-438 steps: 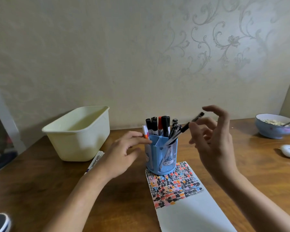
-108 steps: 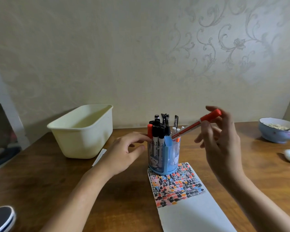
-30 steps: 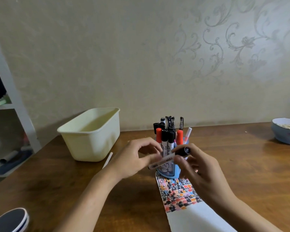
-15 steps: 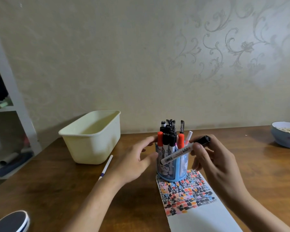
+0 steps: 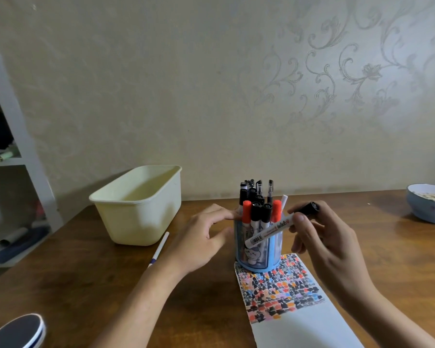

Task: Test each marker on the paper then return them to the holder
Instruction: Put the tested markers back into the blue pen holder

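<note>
At the far left of the wooden table (image 5: 86,272) sits a cream tub (image 5: 138,207), with a loose white pen (image 5: 158,249) lying just right of it. The left hand (image 5: 201,237) rests its relaxed fingers against the left side of the blue holder (image 5: 258,247), which stands full of capped markers on the far end of the paper (image 5: 286,310). The right hand (image 5: 322,237) pinches a black-capped marker (image 5: 279,227), tilted across the holder's front. A blue bowl (image 5: 427,207) sits far right.

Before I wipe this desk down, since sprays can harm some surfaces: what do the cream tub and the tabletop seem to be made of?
The cream tub looks like matte moulded plastic: one-piece, rolled rim, rounded corners. The tabletop looks like brown wood or wood-look laminate with a soft sheen; grain shows, which one is unclear.
</note>
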Tool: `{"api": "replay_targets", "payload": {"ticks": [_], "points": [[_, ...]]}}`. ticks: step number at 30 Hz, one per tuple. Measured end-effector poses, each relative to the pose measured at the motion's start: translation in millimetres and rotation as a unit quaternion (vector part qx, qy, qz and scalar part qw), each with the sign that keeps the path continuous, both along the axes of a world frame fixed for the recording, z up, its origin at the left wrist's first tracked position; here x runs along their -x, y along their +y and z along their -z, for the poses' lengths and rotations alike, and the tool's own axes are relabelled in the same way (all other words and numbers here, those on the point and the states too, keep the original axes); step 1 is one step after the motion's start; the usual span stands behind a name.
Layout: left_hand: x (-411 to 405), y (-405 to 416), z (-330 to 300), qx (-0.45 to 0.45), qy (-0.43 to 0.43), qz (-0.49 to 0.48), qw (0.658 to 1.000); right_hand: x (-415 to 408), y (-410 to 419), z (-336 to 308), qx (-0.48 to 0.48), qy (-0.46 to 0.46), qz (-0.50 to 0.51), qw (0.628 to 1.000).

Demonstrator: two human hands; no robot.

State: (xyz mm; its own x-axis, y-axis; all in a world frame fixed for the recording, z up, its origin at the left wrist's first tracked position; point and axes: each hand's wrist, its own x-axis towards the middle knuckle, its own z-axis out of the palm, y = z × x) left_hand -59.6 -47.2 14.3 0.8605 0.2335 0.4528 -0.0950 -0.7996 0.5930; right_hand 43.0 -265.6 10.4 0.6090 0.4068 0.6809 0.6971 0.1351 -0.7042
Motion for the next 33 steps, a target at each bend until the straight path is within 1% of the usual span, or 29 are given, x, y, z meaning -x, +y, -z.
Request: {"api": "replay_targets", "payload": {"ticks": [5,8,10,13,19,22,26,33], "points": [[1,3,-2,0.002,-0.056,-0.021,0.998,2,0,-1,-0.013,-0.009,0.002,1.0],[1,4,2,-0.023,-0.036,-0.025,0.999,1,-1,-6,-0.03,-0.012,0.017,0.999],[-1,4,4,-0.024,-0.014,-0.018,0.999,-1,-2,-9,-0.046,-0.013,0.023,0.999],[-1,2,4,-0.022,-0.01,-0.004,1.0,-5,-3,-11,-0.053,-0.014,0.034,0.998],[1,1,2,-0.02,-0.003,0.001,1.0,-10,7,-15,-0.022,-0.035,0.074,0.996],[1,0,0,-0.013,-0.006,-0.002,1.0,-11,10,-16,-0.002,-0.07,0.087,0.994],[2,0,-2,-0.002,-0.018,0.005,1.0,-11,9,-22,-0.009,-0.095,0.114,0.989],[3,-1,-3,0.012,-0.02,0.041,0.999,-11,16,-25,0.002,-0.123,0.103,0.987]]}}
